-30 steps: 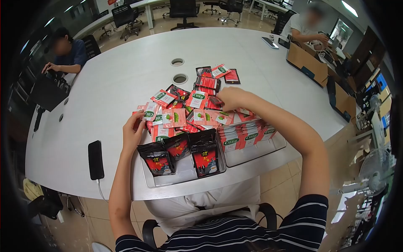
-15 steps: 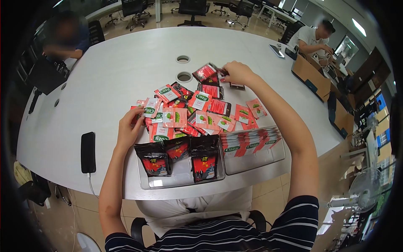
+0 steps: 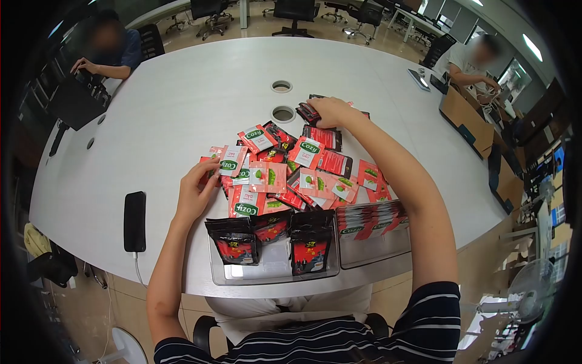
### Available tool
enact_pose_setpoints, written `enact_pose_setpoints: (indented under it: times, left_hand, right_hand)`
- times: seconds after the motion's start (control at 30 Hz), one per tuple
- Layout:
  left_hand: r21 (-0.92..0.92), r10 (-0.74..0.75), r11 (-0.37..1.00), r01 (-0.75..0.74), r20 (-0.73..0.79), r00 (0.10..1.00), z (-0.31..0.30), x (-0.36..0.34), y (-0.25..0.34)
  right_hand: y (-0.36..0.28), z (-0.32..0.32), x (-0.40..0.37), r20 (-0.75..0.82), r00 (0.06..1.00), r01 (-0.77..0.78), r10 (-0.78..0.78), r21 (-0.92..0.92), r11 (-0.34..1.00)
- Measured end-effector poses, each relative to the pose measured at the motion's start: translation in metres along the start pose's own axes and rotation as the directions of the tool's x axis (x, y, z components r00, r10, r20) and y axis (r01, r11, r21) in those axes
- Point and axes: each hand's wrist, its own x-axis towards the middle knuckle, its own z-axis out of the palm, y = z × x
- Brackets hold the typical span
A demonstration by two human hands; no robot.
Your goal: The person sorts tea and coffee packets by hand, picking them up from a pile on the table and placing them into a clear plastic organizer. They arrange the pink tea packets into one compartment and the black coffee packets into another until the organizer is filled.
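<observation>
Loose sachets lie in a pile on the white table, pink Cozy tea sachets point(image 3: 267, 176) mixed with black-and-red coffee sachets point(image 3: 327, 138). At the pile's far edge, my right hand point(image 3: 332, 113) is closed over coffee sachets point(image 3: 307, 113), its fingertips partly hidden. My left hand point(image 3: 199, 185) rests at the near left side, fingers curved and apart, touching the outer Cozy sachets. Closer to me, a clear tray point(image 3: 276, 279) holds upright stacks of black coffee sachets point(image 3: 311, 249). Beside it, a second clear tray point(image 3: 373, 258) holds a row of Cozy sachets point(image 3: 376, 224), partly behind my right forearm.
A phone point(image 3: 134, 221) with a cable lies on the left of the table point(image 3: 200, 91). Two round cable holes point(image 3: 283, 113) are beyond the pile. Cardboard boxes point(image 3: 467, 121) stand along the right edge. One person sits at far left, another at far right.
My right hand has lowered onto coffee sachets at the far edge; the sachet it held raised is now down there. My left hand stays by the pile. The whole view has shifted slightly.
</observation>
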Motion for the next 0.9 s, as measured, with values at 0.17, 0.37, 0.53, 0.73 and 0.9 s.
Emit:
enact_pose_setpoints:
  times: [0.17, 0.37, 0.53, 0.73, 0.9]
  left_hand:
    - [0.047, 0.027, 0.999, -0.026, -0.007, 1.000, -0.003, -0.001, 0.006]
    - [0.096, 0.057, 0.994, -0.053, -0.040, 0.998, -0.003, -0.001, 0.008]
    - [0.170, 0.161, 0.976, -0.135, -0.149, 0.976, -0.008, 0.000, 0.014]
    - [0.145, 0.231, 0.971, -0.188, -0.387, 0.893, -0.029, -0.004, 0.048]
    - [-0.151, 0.194, 0.951, -0.270, -0.389, 0.901, -0.035, -0.053, 0.126]
  right_hand:
    - [0.007, -0.003, 0.008, 0.075, 0.996, 0.053, -0.042, -0.142, 0.988]
    - [0.009, -0.001, 0.011, 0.062, 0.996, 0.077, -0.064, -0.249, 0.965]
    - [-0.013, -0.027, -0.019, 0.006, 1.000, 0.010, -0.008, -0.247, 0.969]
    - [-0.069, -0.092, -0.099, -0.418, 0.887, -0.043, 0.196, 0.348, 0.937]
    - [-0.153, -0.142, -0.189, -0.364, 0.770, 0.250, 0.523, 0.928, 0.277]
